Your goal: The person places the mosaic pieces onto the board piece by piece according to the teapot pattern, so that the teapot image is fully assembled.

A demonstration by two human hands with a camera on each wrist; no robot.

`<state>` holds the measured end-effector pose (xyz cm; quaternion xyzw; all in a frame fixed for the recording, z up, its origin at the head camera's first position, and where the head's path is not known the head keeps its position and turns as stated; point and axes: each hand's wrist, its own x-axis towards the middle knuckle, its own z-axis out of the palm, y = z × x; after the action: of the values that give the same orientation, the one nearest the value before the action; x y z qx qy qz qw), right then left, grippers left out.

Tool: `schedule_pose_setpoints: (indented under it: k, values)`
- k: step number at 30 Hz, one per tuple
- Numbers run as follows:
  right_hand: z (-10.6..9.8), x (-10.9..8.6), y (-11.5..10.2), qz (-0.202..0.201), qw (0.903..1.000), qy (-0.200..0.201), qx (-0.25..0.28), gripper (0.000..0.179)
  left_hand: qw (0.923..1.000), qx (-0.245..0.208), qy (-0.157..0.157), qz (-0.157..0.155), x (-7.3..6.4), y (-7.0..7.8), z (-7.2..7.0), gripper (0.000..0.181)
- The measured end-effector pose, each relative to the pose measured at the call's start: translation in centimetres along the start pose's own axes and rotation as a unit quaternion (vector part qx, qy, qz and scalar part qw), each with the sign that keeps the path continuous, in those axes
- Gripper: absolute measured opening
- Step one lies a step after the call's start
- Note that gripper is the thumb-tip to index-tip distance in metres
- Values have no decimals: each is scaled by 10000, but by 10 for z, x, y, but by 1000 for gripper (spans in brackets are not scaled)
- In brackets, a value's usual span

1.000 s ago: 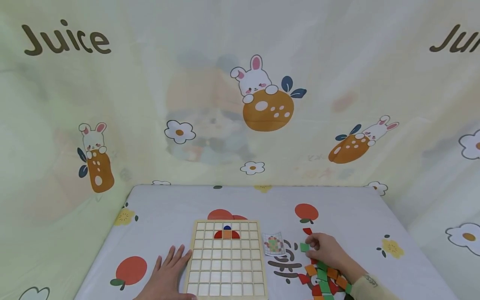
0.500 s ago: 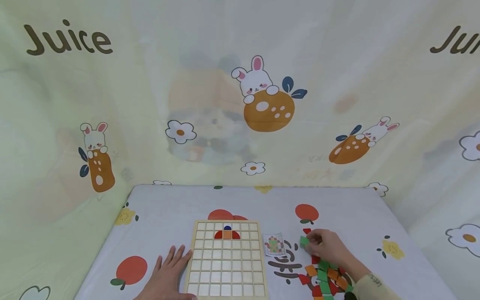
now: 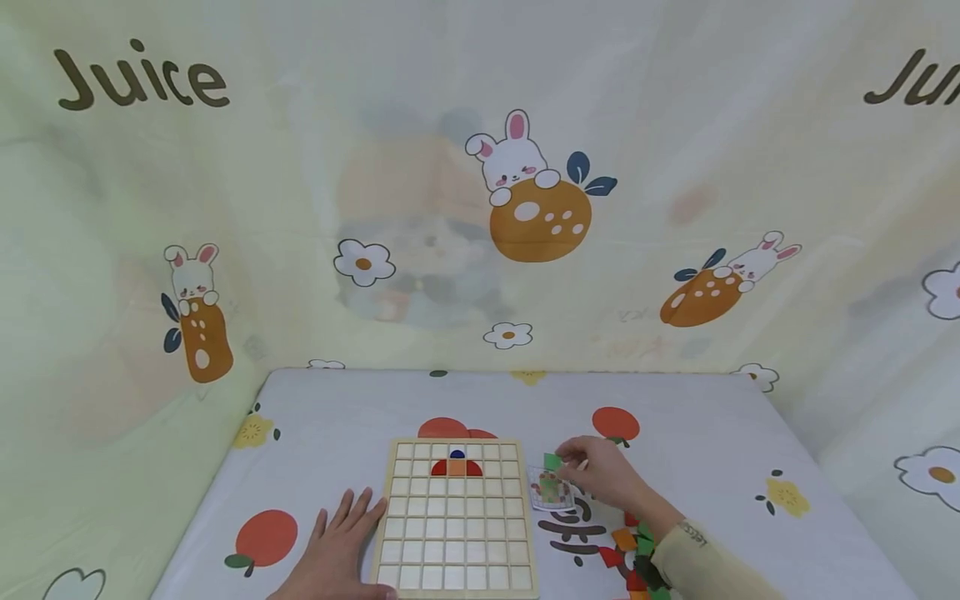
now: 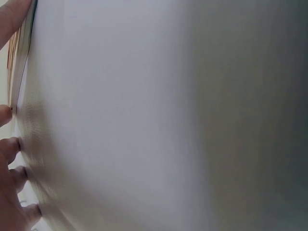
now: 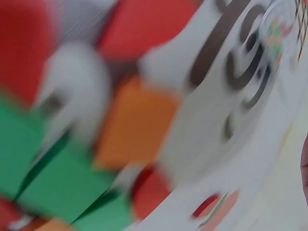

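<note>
A wooden grid board (image 3: 455, 527) lies in the middle of the table. Near its top sit a blue half-round piece (image 3: 457, 454), an orange square (image 3: 457, 467) and red quarter-round pieces (image 3: 474, 468) on both sides of the square. My left hand (image 3: 337, 542) rests with spread fingers along the board's left edge, thumb at the lower corner. Between thumb and fingertips, my right hand (image 3: 600, 471) pinches a green square tile (image 3: 552, 461) above the patterned card (image 3: 551, 490), right of the board. In the right wrist view only a sliver of that hand shows.
Loose green, red and orange tiles (image 3: 624, 540) lie in a pile at the lower right, partly hidden by the right sleeve (image 3: 705, 562). Close up, an orange tile (image 5: 137, 125) and green tiles (image 5: 57, 178) overlap. A printed curtain (image 3: 420, 192) stands behind the table.
My right hand has picked up the green square from beside the pile and carried it left to over the card. The left hand stays at the board.
</note>
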<state>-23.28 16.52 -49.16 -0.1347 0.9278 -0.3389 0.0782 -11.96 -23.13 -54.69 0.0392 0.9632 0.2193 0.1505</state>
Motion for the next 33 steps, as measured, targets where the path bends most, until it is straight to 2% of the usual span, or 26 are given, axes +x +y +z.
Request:
schedule_pose_setpoints:
  k: [7,13,20,23,27,31,33]
  values:
    - [28,16,-31,-225,9996,-136,46,22,9998,-104,-128,-132,3,0,3,132]
    - [47,29,-47,-384,9970,-606,290,23,9997,-107,-142,-166,3,2,1,131]
    - [70,36,-62,-1069,9899,-851,373,20,9996,-132,-130,-223,1,4,0,131]
    - [80,39,-69,-1221,9879,-892,346,20,9997,-127,-88,-189,1,4,0,130]
    - [93,42,-78,-1196,9871,-1005,349,19,9997,-148,-62,-155,1,4,1,131]
    - [103,45,-86,-1100,9871,-1138,238,5,9996,-157,-85,-202,1,2,2,130]
    - [107,46,-90,-1097,9869,-1167,168,15,9996,-166,-97,-217,1,2,2,130]
